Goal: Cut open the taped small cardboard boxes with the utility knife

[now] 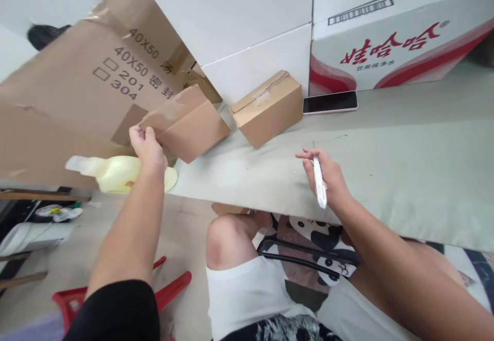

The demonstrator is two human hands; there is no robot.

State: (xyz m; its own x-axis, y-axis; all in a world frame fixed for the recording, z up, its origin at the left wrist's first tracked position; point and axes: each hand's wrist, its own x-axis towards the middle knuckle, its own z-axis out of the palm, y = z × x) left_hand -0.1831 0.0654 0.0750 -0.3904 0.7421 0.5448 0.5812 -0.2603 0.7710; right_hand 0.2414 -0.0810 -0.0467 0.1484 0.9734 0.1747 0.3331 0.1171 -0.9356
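Observation:
On the left, my left hand [148,148] is closed in a pinch on the upper left edge of a small brown cardboard box [195,130], which looks tilted. Just below that hand, a pale yellow bottle [119,172] lies on its side, partly hidden by my forearm. My right hand [326,174] is wrapped round a slim white utility knife [319,181], index finger stretched out to the left. A thin tip shows beyond the fingers, too fine to make out clearly. That hand is over the pale table surface [409,161], apart from the boxes.
A second small carton [270,107] stands against the white wall, beside a phone [330,103] lying flat. Behind are a large printed carton [77,89] at left and a white-and-red box [389,53] at right. Below left is a red plastic stool [173,289].

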